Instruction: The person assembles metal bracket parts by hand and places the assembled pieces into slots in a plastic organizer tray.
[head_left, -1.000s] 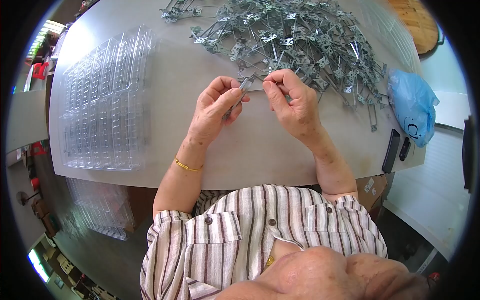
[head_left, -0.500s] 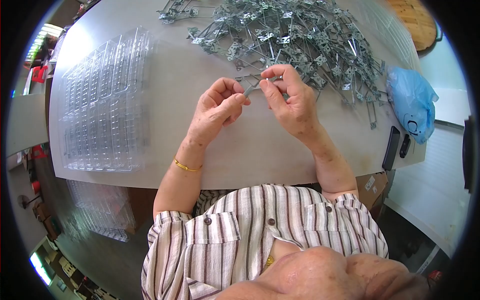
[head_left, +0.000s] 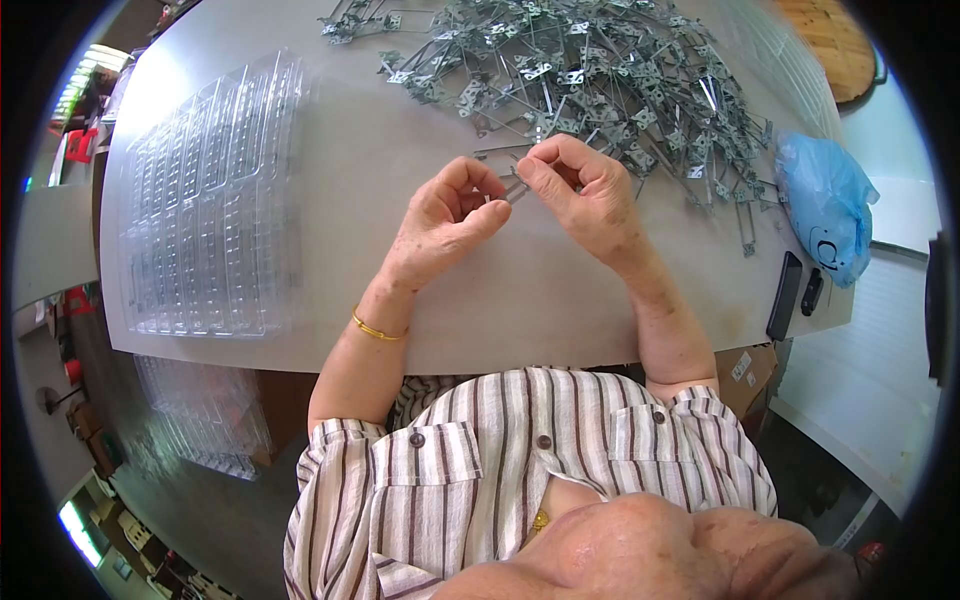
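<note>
Between my two hands, over the table's middle, is a small metal wire bracket (head_left: 516, 190), partly covered by fingers. My right hand (head_left: 588, 202) is closed, pinching its upper end between thumb and forefinger. My left hand (head_left: 447, 222) is closed around the lower end, fingers curled and thumb stretched toward the wire; the exact grip is partly hidden. Just beyond the hands lies a large tangled pile of similar metal brackets (head_left: 600, 80), with flat perforated plates and thin wire arms.
Clear plastic compartment trays (head_left: 210, 210) are stacked at the left of the table (head_left: 480, 320). At the right sit a tied blue plastic bag (head_left: 825, 205), a dark oblong object (head_left: 784, 295) and a small black tool (head_left: 811, 292). More clear trays (head_left: 205, 415) stand below the left edge.
My left hand has shifted slightly right, with its thumb now straighter. My right hand has come a little nearer to it, and the bracket sits closer between the fingers.
</note>
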